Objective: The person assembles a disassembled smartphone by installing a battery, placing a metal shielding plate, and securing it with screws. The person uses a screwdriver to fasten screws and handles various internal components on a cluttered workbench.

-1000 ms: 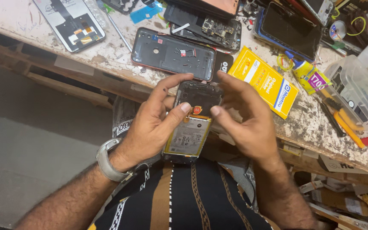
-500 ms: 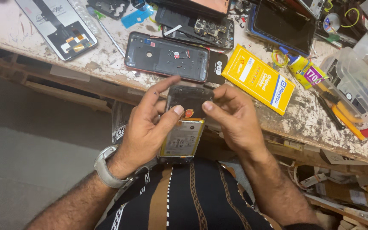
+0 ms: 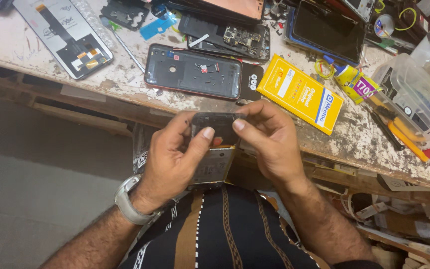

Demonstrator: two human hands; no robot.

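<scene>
Both hands meet just below the middle of the frame, over the person's lap and in front of the workbench edge. On the left, the left hand, with a pale watch at the wrist, curls around an opened phone, thumb pressed on its dark upper part. To its right, the right hand pinches the same phone's top edge between thumb and fingers. Its lower half shows a pale battery with a yellowish border.

Held in the air over the lap, the phone could slip if either pinch loosens, and a hard thumb press near the battery might bend or puncture it; prying at the top edge could crack the thin dark frame, judging by how little of it the fingertips cover.

Across the bench from the left: a grey display panel with a ribbon cable lies in the upper left, then a thin metal tool, a blue sticker-like scrap, and a dark phone back shell at upper centre with a bare circuit board above it. Right of centre lies a flat yellow rectangular packet with a white and blue label panel. Further right sits a small tube with a purple label, then a clear plastic box holding orange-handled tools at the right edge.
</scene>
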